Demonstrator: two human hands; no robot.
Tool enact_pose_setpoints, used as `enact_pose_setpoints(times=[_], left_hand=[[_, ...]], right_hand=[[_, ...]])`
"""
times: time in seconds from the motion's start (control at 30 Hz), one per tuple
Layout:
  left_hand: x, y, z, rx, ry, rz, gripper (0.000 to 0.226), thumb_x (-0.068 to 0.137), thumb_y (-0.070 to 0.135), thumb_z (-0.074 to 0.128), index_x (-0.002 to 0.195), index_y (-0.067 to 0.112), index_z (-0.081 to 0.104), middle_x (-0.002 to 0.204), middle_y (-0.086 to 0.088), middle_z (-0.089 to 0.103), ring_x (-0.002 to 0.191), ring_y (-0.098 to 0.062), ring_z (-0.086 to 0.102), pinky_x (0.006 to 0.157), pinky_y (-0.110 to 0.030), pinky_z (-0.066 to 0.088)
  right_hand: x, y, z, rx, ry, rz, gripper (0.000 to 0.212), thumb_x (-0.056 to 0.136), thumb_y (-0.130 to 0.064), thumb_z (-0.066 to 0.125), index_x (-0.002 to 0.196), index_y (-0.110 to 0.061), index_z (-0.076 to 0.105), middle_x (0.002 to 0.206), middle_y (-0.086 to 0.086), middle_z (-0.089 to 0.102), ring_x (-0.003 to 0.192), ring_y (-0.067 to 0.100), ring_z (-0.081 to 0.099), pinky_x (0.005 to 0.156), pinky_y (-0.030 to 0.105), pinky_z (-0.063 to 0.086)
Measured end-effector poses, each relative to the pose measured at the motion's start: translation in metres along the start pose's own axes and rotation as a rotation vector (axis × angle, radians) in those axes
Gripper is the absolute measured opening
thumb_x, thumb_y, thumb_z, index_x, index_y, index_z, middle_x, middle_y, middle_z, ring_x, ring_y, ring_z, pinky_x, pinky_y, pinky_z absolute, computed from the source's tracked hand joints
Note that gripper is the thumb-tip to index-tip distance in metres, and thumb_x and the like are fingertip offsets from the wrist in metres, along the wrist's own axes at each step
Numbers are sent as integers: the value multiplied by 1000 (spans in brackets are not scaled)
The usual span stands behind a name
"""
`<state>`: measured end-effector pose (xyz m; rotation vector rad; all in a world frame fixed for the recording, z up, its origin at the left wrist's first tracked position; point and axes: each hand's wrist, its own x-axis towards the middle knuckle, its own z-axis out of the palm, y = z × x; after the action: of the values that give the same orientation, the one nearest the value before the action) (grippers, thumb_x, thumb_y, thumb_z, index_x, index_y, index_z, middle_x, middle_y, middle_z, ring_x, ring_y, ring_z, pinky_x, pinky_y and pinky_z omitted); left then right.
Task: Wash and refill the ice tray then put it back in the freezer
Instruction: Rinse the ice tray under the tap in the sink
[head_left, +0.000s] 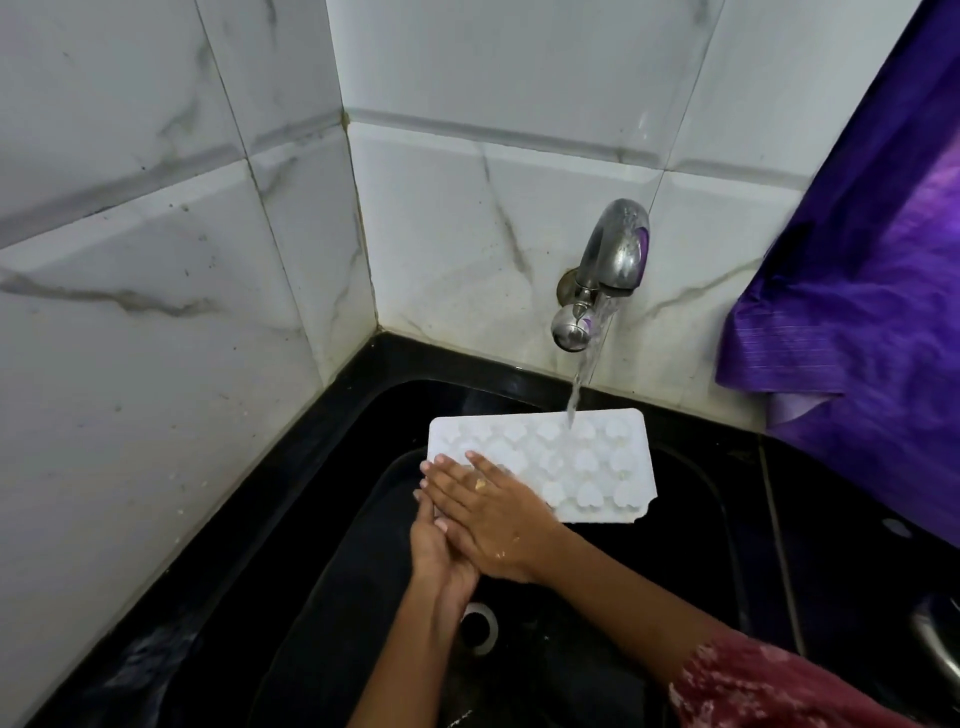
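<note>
A white ice tray (587, 462) with heart-shaped cells is held level over the black sink (691, 525). Water (579, 384) runs from the metal wall tap (613, 260) onto the tray's far edge. My left hand (439, 556) grips the tray's near left end from below, its fingertips showing at the edge. My right hand (493, 514) lies flat on top of the tray's left part, fingers stretched out, with small specks on its back. The tray's near right corner has a chipped notch.
The sink drain (478, 629) sits below my hands. Marbled white tiles form a corner behind and to the left. A purple cloth (857, 312) hangs at the right, over the black counter. A metal object (935, 639) shows at the right edge.
</note>
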<state>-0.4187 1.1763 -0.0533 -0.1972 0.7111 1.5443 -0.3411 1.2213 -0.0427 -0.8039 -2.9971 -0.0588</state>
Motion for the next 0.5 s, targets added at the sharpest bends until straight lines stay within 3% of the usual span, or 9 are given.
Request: enact_pose_setpoints(times=[0.07,0.17,0.27,0.37,0.43,0.5], left_hand=[[2,-2,-1,21,41,-28,57,99,46,24,128,4,51,105,-15,67,95,-26,65,88,-36,47],[4,-2,0,-10,102,-22,59,99,47,22,136,5,44,116,-18,59,100,-29,58,74,-40,53],[8,3,-5,-62,125,36,56,99,47,22,137,11,41,130,-18,52,119,-36,50,88,-55,44],[4,5,-12,-47,146,58,50,100,43,25,136,14,43,132,-14,52,122,-37,48,84,-59,44],[3,5,-16,-48,145,59,45,100,39,29,131,13,48,129,-16,54,116,-36,52,78,-57,47],[0,4,-18,-85,129,51,43,99,38,30,128,13,50,126,-17,56,114,-37,53,79,-58,47]], right_hand=[[-12,9,1,23,-49,-46,61,99,-43,6,143,-11,32,151,5,31,142,18,21,119,37,2],[-32,32,0,-107,-71,-21,60,98,-48,14,140,-14,38,147,3,40,138,17,32,112,35,13],[-52,57,-11,-154,-30,155,62,98,-48,10,140,-12,40,146,5,41,135,20,37,109,37,17],[-60,79,-22,-162,6,389,73,98,-48,-3,139,-6,40,145,12,41,135,29,37,111,43,14],[-60,89,-24,12,83,574,77,93,-59,0,145,-10,26,154,12,23,141,34,22,114,45,12],[-58,91,-33,455,91,757,71,93,-57,26,148,-13,14,155,11,18,138,32,26,110,39,22]])
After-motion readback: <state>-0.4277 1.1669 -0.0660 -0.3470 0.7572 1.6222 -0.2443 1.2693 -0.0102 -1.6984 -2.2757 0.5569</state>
